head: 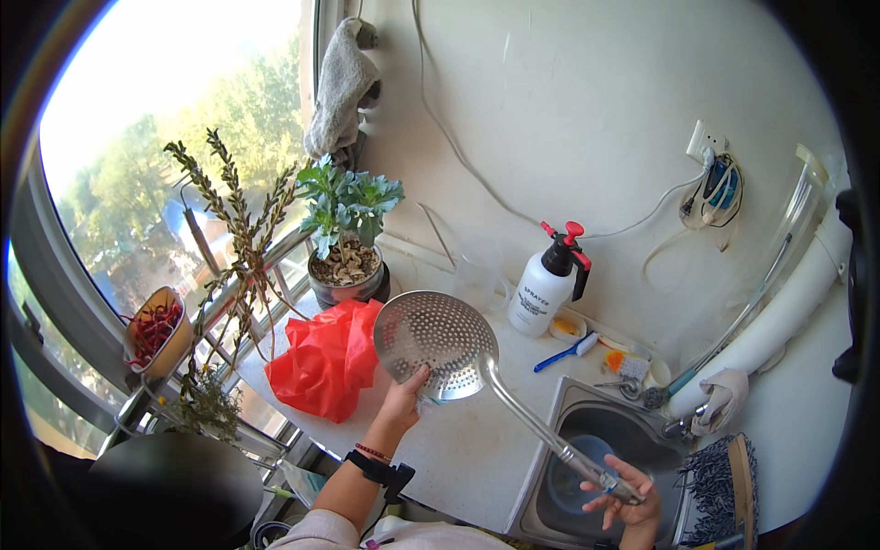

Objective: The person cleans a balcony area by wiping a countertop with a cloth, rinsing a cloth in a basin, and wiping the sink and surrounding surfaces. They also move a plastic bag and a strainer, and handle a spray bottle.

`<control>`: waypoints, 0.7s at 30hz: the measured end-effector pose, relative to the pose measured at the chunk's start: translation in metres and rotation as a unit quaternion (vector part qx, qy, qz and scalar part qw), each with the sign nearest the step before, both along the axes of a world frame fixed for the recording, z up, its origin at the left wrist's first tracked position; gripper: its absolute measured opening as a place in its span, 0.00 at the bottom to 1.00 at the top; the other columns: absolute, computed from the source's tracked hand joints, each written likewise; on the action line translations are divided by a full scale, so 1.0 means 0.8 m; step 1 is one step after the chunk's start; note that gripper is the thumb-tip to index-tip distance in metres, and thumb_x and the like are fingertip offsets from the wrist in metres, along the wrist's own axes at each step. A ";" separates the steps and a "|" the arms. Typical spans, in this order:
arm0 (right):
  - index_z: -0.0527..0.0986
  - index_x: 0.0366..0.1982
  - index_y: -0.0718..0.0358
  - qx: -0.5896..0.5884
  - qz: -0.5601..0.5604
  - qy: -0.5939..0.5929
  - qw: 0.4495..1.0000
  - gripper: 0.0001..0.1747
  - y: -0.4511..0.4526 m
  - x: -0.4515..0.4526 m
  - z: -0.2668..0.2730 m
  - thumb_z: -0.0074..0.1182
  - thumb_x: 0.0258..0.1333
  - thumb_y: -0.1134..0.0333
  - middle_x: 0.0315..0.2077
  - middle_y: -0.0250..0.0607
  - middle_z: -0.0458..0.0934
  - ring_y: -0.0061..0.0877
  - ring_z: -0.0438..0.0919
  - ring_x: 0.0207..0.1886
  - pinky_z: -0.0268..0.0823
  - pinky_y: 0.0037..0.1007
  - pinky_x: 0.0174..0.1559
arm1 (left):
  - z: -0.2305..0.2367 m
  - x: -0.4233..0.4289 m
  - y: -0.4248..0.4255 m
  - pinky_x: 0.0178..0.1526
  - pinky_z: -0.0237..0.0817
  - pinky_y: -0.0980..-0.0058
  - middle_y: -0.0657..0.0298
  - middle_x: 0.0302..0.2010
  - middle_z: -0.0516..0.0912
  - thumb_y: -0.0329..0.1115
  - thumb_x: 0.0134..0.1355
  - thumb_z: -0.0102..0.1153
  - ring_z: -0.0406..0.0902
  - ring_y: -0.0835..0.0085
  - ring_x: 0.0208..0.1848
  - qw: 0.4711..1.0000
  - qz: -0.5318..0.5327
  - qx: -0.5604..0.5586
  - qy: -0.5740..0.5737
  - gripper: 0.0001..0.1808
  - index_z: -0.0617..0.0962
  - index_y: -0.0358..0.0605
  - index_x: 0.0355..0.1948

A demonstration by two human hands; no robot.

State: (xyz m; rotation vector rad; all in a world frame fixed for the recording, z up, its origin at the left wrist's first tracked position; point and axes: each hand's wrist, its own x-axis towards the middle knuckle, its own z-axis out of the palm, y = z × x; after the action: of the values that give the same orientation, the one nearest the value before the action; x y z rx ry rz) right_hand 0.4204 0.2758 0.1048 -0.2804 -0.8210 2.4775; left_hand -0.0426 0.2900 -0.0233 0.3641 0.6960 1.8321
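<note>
A large perforated metal skimmer [436,344] is raised over the white countertop [454,457]. My left hand [404,402] grips the near rim of its bowl, thumb on the inner face. A bit of clear plastic shows beneath that hand. The long metal handle [540,430] slants down to the right over the sink. Its end crosses in front of my right palm. The fingers of my right hand [624,496] are spread apart around the handle's end; whether the palm bears its weight is unclear. A crumpled red plastic bag [323,368] lies left of the bowl.
A pump sprayer [540,289] stands by the wall. A blue-handled brush [565,352] lies near the metal sink [529,491], which holds a translucent basin [574,460]. At left are a potted plant [344,265] and a container of red chillies [157,333]. A mop-like brush [722,488] stands right.
</note>
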 end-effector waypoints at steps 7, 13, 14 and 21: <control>0.60 0.70 0.64 0.181 0.042 -0.457 0.870 0.35 -0.029 -0.046 0.006 0.56 0.62 0.75 0.29 0.39 0.76 0.19 0.74 0.25 0.64 0.19 0.23 | 0.036 -0.008 0.015 0.53 0.69 0.70 0.60 0.50 0.81 0.37 0.67 0.63 0.77 0.71 0.53 0.980 -0.026 -0.111 0.162 0.23 0.73 0.35 0.57; 0.70 0.58 0.68 0.545 -0.175 -0.486 0.661 0.27 0.019 -0.142 -0.022 0.60 0.56 0.74 0.26 0.52 0.75 0.31 0.79 0.26 0.70 0.28 0.33 | 0.011 0.014 -0.011 0.47 0.70 0.71 0.59 0.49 0.79 0.40 0.65 0.66 0.76 0.69 0.48 0.955 -0.076 -0.208 0.199 0.31 0.70 0.33 0.63; 0.70 0.59 0.68 0.556 -0.182 -0.475 0.657 0.27 0.035 -0.161 -0.030 0.59 0.57 0.74 0.27 0.54 0.77 0.37 0.80 0.27 0.70 0.29 0.33 | 0.002 0.021 -0.026 0.43 0.70 0.73 0.57 0.49 0.78 0.37 0.64 0.65 0.76 0.69 0.47 0.956 -0.094 -0.203 0.189 0.34 0.68 0.34 0.66; 0.67 0.61 0.62 0.567 -0.199 -0.475 0.643 0.28 0.176 -0.339 -0.115 0.58 0.59 0.67 0.31 0.59 0.81 0.53 0.82 0.36 0.72 0.43 0.36 | -0.027 0.031 -0.118 0.48 0.71 0.73 0.59 0.50 0.78 0.23 0.60 0.57 0.77 0.68 0.49 0.947 -0.142 -0.235 0.166 0.29 0.69 0.41 0.64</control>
State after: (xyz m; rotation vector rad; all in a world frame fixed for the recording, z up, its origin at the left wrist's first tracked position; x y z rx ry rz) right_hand 0.1495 0.4162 0.0130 -1.1241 -2.2002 0.8558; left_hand -0.0175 0.1953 -0.0453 0.4330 1.2162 1.2911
